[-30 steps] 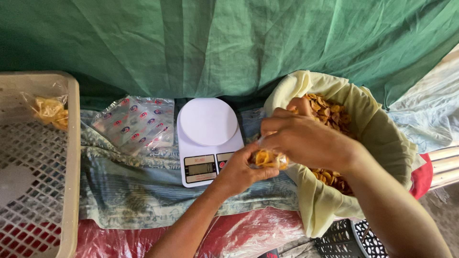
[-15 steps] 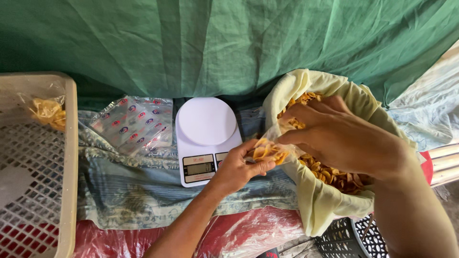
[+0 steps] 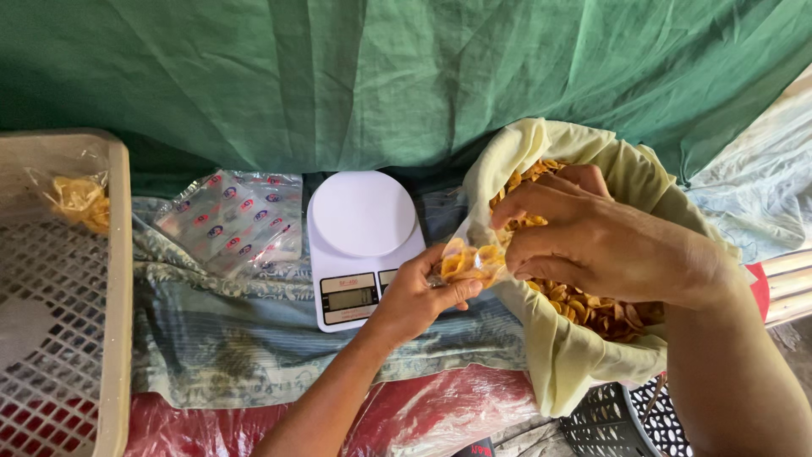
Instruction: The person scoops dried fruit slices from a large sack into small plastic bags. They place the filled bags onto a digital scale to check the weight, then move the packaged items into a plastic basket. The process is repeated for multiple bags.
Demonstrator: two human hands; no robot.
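My left hand (image 3: 419, 296) holds a small clear plastic bag of yellow chips (image 3: 467, 262) just left of a big cream cloth-lined sack (image 3: 584, 364) full of chips (image 3: 584, 309). My right hand (image 3: 592, 241) hovers over the sack's mouth, fingers curled with chips pinched at the small bag's opening. A white digital kitchen scale (image 3: 362, 237) with an empty round platform sits just left of my left hand.
A stack of empty printed clear bags (image 3: 233, 220) lies left of the scale on a patterned blue cloth (image 3: 254, 338). A beige plastic basket (image 3: 114, 296) at the far left holds a filled chip bag (image 3: 78, 199). Green fabric (image 3: 381, 76) hangs behind. A black crate (image 3: 609, 423) sits at the bottom right.
My right hand went into the sack of chips and came back toward the small bag. My left hand kept the bag beside the scale, shifting slightly.
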